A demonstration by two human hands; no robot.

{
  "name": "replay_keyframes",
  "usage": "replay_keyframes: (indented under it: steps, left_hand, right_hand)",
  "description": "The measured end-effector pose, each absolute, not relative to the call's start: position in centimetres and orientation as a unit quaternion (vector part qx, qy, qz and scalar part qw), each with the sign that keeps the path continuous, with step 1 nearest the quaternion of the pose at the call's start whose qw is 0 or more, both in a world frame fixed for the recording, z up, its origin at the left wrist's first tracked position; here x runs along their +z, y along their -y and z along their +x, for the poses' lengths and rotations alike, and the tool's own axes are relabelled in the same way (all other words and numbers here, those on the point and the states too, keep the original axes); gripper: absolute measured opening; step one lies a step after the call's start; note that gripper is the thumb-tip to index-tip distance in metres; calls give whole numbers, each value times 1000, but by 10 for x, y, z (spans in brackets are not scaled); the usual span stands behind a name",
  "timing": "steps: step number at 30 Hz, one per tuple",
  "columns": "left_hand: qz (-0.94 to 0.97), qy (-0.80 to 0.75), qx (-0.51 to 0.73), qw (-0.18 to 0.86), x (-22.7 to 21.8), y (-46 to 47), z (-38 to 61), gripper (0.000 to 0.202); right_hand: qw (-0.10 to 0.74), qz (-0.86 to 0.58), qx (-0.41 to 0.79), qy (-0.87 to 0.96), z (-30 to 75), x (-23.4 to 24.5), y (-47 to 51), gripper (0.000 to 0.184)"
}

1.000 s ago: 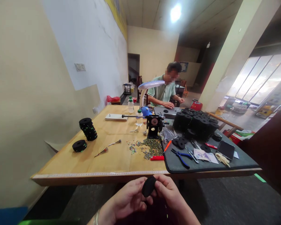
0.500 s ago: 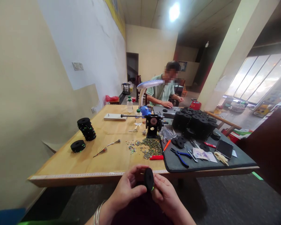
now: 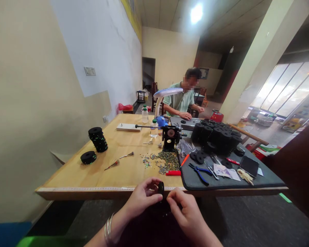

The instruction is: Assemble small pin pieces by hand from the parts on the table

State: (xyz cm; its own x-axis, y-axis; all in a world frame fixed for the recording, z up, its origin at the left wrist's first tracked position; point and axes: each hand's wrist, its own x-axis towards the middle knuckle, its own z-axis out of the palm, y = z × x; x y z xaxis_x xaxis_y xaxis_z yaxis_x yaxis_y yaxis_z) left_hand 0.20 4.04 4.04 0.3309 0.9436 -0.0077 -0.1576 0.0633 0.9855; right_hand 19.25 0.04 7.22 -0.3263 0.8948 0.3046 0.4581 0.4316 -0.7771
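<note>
Black round foam disc [image 3: 161, 188], lower centre of frame
Left hand [image 3: 142, 198] holds it; right hand [image 3: 184, 206] keeps a narrow grip, contents unclear.

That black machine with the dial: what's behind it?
Behind the black machine is the lamp's blue base; a green-capped bottle stands behind its rod. Whatever sits directly behind the machine's body is covered.

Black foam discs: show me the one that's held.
The black foam disc in the left hand, seen edge-on; the others rest on the wooden table or gray mat.
</note>
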Motion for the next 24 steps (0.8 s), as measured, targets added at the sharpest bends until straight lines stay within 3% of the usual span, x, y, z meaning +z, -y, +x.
replay_keyframes:
  steps: [4, 9, 15, 20, 24]
  left_hand:
    - [536, -331, 365, 686, 41, -35, 2, 45]
    - [496, -244, 395, 734, 46, -24, 4, 48]
    - [465, -344, 489, 653, 45, -24, 7, 42]
    - [486, -395, 517, 583, 40, -32, 12, 39]
    - [543, -422, 496, 530, 38, -38, 11, 37]
  right_hand:
    - [361, -441, 284, 771, 200, 73, -23, 21]
    - [397, -427, 456, 673, 198, 42, -34, 32]
    - [416, -415, 586, 558, 181, 14, -13, 37]
    - [408, -440, 548, 583, 176, 23, 1, 31]
    - [368, -479, 417, 679, 184, 42, 0, 23]
